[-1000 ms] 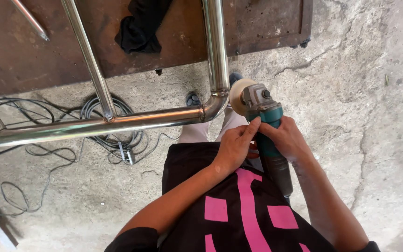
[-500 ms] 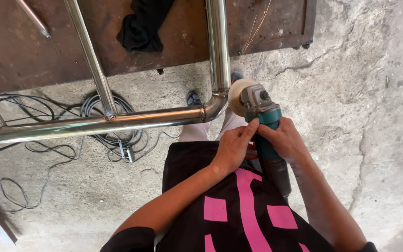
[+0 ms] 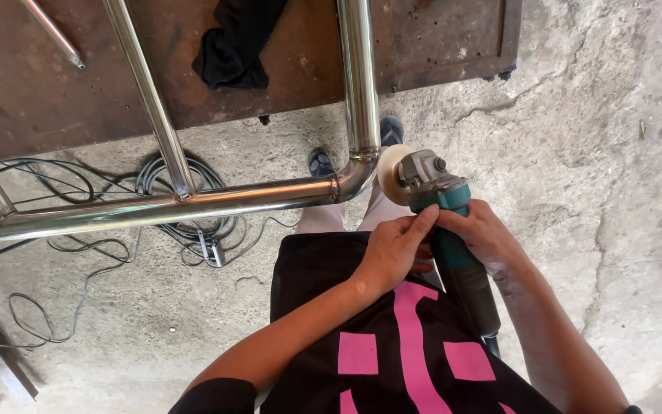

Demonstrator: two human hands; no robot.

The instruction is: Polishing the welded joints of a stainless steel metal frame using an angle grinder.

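Steel tube frame (image 3: 270, 195) blocks leftward; concrete floor (image 3: 599, 153) rightward seems open.

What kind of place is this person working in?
Most likely a metal workshop. Both hands, left hand and right hand, grip an angle grinder against a polished steel tube frame, over a cracked concrete floor with coiled cables.
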